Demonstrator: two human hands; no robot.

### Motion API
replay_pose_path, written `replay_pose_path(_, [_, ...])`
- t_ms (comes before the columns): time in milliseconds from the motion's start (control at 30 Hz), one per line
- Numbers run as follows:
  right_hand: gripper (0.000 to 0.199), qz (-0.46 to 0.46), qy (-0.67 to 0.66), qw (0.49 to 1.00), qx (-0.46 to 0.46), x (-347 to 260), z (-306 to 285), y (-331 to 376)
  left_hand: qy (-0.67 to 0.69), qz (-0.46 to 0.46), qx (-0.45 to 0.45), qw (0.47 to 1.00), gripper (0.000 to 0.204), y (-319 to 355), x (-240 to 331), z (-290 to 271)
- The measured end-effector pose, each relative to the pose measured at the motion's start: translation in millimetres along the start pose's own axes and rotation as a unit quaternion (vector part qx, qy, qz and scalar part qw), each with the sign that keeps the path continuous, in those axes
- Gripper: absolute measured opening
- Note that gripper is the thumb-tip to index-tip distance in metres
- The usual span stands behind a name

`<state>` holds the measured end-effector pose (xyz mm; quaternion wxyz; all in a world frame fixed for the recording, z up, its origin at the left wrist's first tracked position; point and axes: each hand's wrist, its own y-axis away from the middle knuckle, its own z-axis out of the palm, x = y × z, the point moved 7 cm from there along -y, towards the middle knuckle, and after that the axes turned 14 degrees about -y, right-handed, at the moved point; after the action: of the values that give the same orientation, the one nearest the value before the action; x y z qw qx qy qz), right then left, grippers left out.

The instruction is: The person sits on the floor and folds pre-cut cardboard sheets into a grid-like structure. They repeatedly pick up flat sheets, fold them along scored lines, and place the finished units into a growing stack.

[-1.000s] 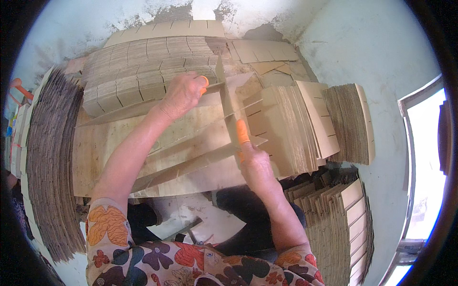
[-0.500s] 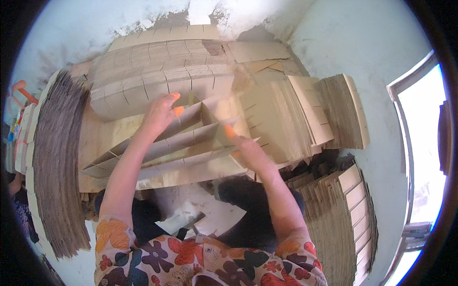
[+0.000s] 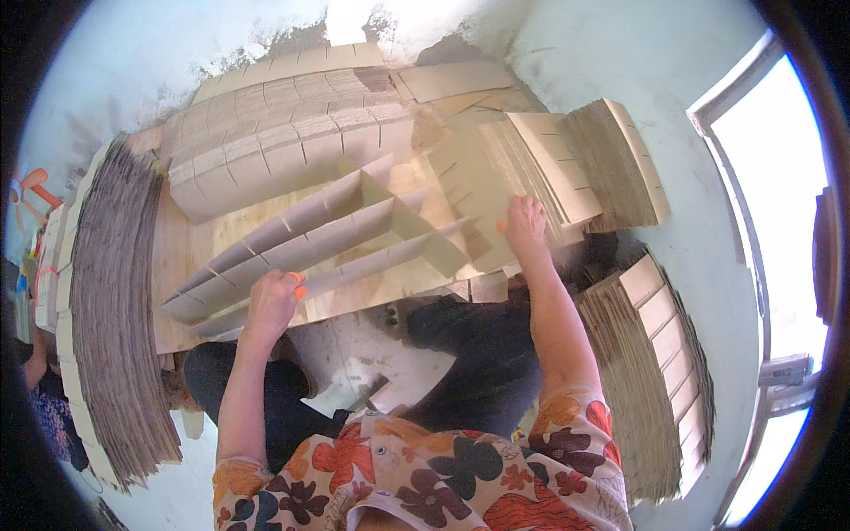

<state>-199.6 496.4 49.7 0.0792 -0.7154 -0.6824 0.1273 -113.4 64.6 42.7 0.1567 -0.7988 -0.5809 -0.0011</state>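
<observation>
A partly assembled cardboard divider (image 3: pixel 310 243) lies on the wooden board, with several long slotted strips standing on edge and joined by a cross strip (image 3: pixel 425 234) at the right. My left hand (image 3: pixel 273 305), with orange finger covers, is closed at the divider's nearest long strip. My right hand (image 3: pixel 527 221) is over the stack of slotted cardboard strips (image 3: pixel 491 168) to the right. Its fingers are bent down around a strip's edge there, and their tips are partly hidden.
Behind the divider stands a long row of slotted cardboard (image 3: pixel 266 150). A tall cardboard stack (image 3: pixel 115 310) rises at the left, another (image 3: pixel 633 372) at the lower right. The wooden board (image 3: pixel 208 230) spans my front, above my knees. A bright window (image 3: pixel 761 177) is at the right.
My right hand has left the divider's right end and moved right to the stack. My left hand has come back from the far strip to the nearest one.
</observation>
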Motion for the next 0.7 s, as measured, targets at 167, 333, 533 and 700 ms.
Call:
replay_pose_path(167, [0.037,0.061,-0.103,0.993,0.022,35.3,4.0,-8.2,0.031,0.015,0.008,0.999,0.019,-0.4,12.0,-10.7])
replay_pose_path(333, [0.034,0.092,-0.175,0.968,0.156,4.7,-59.6,-3.4,0.057,-0.015,0.039,0.997,0.024,5.2,16.6,-22.4])
replay_pose_path(533, [0.050,-0.110,-0.385,0.913,0.077,-100.3,-155.0,15.8,0.056,0.008,0.073,0.996,0.025,4.0,28.5,-13.6])
replay_pose_path(700, [0.054,-0.121,-0.445,0.881,-0.107,-151.2,-140.5,33.7,0.071,0.004,0.105,0.992,0.018,4.1,29.1,-4.4])
